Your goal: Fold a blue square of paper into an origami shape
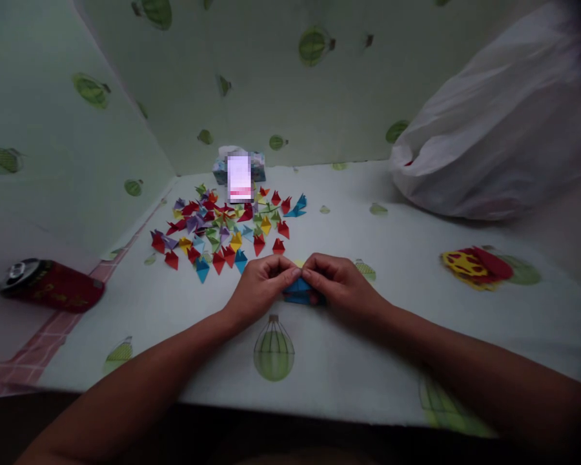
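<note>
Both hands meet over the middle of the table, thumbs and fingers pinched together at the top of a blue piece of folded paper (301, 292). My left hand (264, 282) closes on its left side, and my right hand (341, 282) grips it from the right. The fingers partly cover the paper, so its full shape is hidden. Beyond my left hand lies a spread of small folded paper birds (217, 226) in red, blue, green, yellow and purple. A larger blue folded bird (297, 206) rests at the right edge of that spread.
A lit phone (239, 175) leans against a tissue box (258, 166) near the wall. At the left is a red drink can (53, 284). A white plastic bag (465, 142) bulges at the back right, with a red and yellow item (477, 266) in front of it.
</note>
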Motion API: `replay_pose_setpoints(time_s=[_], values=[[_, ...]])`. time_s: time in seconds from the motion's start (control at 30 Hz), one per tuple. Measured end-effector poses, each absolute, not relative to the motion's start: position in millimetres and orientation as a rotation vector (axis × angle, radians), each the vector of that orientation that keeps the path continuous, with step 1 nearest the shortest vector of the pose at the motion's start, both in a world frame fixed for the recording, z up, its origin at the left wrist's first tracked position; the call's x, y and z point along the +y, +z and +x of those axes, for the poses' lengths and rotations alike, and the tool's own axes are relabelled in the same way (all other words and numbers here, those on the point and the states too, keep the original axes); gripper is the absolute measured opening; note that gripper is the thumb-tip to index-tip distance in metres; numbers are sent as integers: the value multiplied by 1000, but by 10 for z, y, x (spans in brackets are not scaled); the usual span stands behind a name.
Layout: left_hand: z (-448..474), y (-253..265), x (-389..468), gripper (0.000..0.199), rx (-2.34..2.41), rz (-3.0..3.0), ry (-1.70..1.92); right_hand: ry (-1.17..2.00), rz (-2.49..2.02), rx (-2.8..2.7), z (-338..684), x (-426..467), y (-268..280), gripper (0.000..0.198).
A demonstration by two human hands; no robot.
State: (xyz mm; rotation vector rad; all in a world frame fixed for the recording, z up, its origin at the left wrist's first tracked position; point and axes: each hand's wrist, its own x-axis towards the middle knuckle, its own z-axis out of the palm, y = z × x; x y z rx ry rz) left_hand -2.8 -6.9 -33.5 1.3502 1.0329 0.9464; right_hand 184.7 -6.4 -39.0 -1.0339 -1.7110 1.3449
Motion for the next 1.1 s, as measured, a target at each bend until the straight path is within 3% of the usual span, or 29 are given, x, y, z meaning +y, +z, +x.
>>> replay_pose_setpoints(time_s=[0.33, 0.57, 1.1], values=[[3, -371, -36, 30, 1015, 819, 1101, 1574, -903, -1457, 1829, -55, -455, 37], [37, -401, -54, 33, 942, 799, 1024, 1610, -845, -1545, 1794, -70, -457, 25], [28, -424, -66, 32, 848, 782, 835, 1587, -804, -1526, 1799, -73, -479, 24]])
